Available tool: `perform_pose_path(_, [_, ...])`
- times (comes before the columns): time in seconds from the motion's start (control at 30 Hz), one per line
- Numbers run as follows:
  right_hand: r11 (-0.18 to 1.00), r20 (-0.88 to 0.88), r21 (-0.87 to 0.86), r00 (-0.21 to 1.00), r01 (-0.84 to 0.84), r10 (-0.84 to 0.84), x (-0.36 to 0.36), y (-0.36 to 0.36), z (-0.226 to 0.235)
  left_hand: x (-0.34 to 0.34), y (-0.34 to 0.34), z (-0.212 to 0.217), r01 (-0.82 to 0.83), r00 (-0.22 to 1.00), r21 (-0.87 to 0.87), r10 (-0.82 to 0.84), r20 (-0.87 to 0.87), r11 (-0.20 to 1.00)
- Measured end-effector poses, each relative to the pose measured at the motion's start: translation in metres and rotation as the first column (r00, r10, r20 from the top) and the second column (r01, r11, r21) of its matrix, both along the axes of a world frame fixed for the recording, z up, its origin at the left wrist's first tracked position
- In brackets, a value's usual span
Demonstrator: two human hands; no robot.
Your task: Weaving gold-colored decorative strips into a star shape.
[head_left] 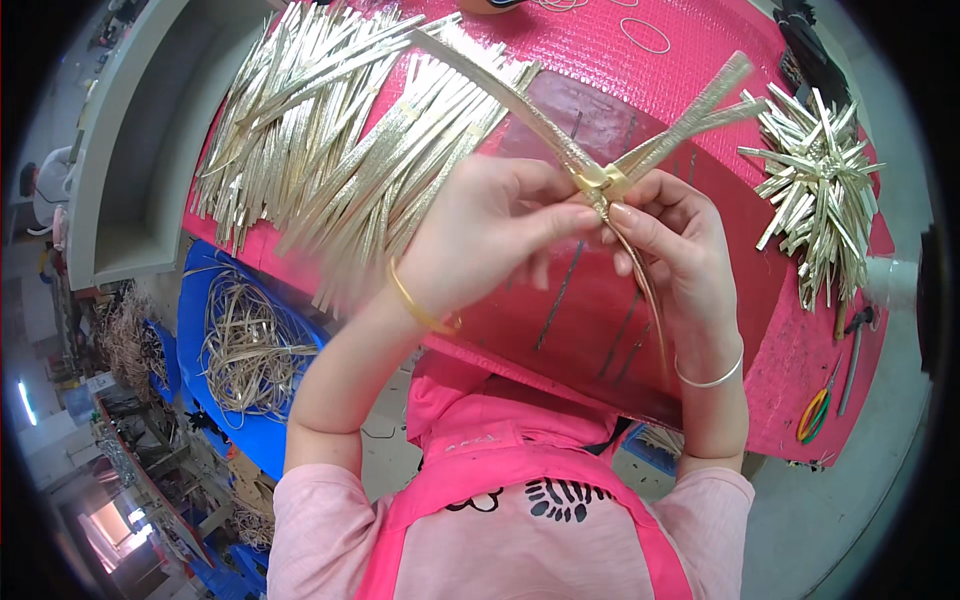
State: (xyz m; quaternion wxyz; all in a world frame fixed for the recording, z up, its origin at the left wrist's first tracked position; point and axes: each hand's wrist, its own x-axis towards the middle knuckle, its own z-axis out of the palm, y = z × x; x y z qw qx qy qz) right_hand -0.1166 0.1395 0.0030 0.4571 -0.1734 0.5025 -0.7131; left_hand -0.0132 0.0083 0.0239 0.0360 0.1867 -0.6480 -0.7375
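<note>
Head view: both hands met over the red work mat (700, 190), w/ a crossing of gold strips (600, 180) pinched between them. Left hand (490, 235) had fingers curled shut on the crossing from the left side, thumb & forefinger tips at the knot where the strips overlapped; gold bangle (420, 305) sat on that wrist. Right hand (675, 245) gripped the same crossing from the right, fingertips closed on it just beside the left hand's tips, silver bangle (712, 375) on the wrist. From the knot, one strip arced up-left over the table, two others ran up-right & looked blurred; a thin tail hung down along the right palom side toward the wrist. Behind the hands, upper left, lay a big pile of cut gold strips (330, 140) fanned over the pink table cover (600, 50). Far right on the cover: a heap of finished star-shaped strip pieces (815, 180). Below that, near the table edge, green-handled scissors (815, 410) & a dark tool beside them. Lower left, off the table, a blue bin (200, 290) held loose tangled strips (250, 340). Person wore a pink apron (500, 470) over a pale pink shirt.
</note>
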Motion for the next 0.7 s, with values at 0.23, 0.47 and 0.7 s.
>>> perform_pose_path(0.23, [0.994,-0.056,0.099,0.997,-0.056,0.062,0.006,0.007,-0.004,0.0,-0.009,-0.007,0.151,0.976,0.145,-0.17,0.133,0.978])
perform_pose_path(0.47, [0.977,0.063,-0.211,0.998,0.013,0.001,0.012,-0.005,-0.016,0.004,0.014,-0.016,0.049,0.999,-0.198,-0.047,0.014,0.979])
perform_pose_path(0.7, [0.86,0.105,-0.134,0.87,0.493,-0.482,0.035,-0.008,-0.018,0.002,0.031,-0.033,-0.156,0.969,-0.417,0.056,-0.242,0.896])
